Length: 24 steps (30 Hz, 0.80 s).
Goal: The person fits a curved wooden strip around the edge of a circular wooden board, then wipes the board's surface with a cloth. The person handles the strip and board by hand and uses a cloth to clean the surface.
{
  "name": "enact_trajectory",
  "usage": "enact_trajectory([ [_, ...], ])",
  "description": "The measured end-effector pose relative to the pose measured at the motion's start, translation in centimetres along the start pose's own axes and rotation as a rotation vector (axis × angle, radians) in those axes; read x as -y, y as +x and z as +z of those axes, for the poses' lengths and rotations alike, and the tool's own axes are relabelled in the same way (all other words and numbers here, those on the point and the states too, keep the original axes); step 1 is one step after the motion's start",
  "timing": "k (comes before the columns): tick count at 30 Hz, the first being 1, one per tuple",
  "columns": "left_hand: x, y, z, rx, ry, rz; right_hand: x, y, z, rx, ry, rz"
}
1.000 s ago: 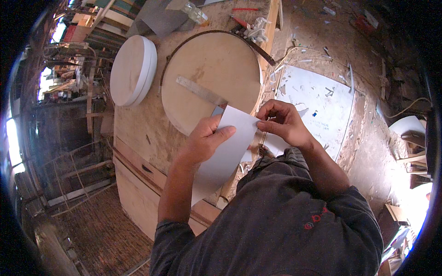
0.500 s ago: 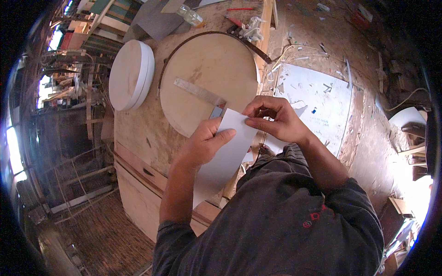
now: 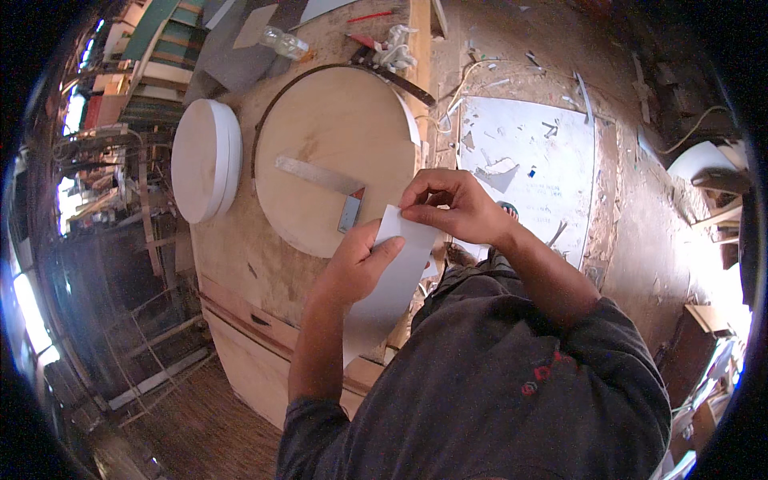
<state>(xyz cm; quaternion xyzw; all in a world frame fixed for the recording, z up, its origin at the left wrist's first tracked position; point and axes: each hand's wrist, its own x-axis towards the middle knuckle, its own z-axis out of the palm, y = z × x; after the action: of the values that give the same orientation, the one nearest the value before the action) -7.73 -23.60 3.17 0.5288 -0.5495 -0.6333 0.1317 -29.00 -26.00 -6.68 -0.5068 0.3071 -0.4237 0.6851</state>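
A long white strip of thin, stiff sheet [image 3: 386, 292] hangs aslant in front of my body. My left hand [image 3: 354, 268] is closed on its left edge near the upper end, thumb lying on the white face. At the top corner of that end, my right hand [image 3: 454, 206] pinches with thumb and fingertips. Just beyond the hands lies a large round wooden disc [image 3: 316, 128] on the workbench. A try square with a metal blade [image 3: 320, 174] rests on the disc, its short stock close to my left hand.
Two stacked white-edged round discs [image 3: 194, 160] stand on the bench [image 3: 232, 264] at left. Behind the large disc are a clear bottle [image 3: 286, 43], a dark curved strip [image 3: 404, 86] and crumpled white material [image 3: 396, 52]. A white board [image 3: 528, 152] with scraps lies on the floor at right.
The view has shifted, so the bench and discs appear farther left. More of the try square's stock shows beyond my left hand. Both hands keep their hold on the white strip.
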Motion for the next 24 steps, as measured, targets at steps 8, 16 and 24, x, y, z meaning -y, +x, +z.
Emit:
enact_trajectory([
  [8,0.8,-0.3,1.9,0.046,0.094,-0.032,0.9,-2.0,-2.2,0.097,0.049,0.083],
  [16,1.4,0.5,3.1,0.1,0.074,-0.046,0.0,-2.5,-3.7,0.187,0.076,0.012],
  [24,1.1,1.8,3.3,0.083,0.177,0.021,-1.0,-2.7,-4.8,0.117,0.087,0.083],
])
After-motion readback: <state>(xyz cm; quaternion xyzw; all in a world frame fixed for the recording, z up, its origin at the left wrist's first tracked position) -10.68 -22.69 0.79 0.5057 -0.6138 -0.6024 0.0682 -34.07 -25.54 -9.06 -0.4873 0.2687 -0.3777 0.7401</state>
